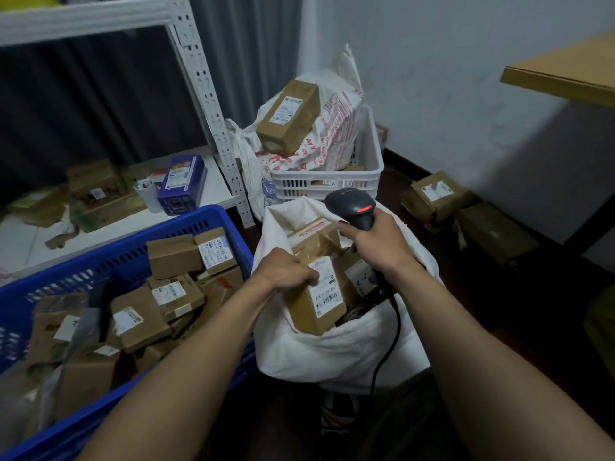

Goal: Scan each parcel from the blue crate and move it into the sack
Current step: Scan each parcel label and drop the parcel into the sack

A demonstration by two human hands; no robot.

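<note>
My left hand grips a small brown cardboard parcel with a white barcode label, holding it inside the mouth of the white sack. Other brown parcels lie in the sack behind it. My right hand holds a black barcode scanner with a red light, just above the sack; its cable hangs down over the sack's front. The blue crate stands at the left, filled with several brown labelled parcels.
A white crate behind the sack holds printed bags and a tall brown box. A white metal rack stands at the left with boxes on its low shelf. More boxes lie on the floor by the wall. A wooden tabletop juts in upper right.
</note>
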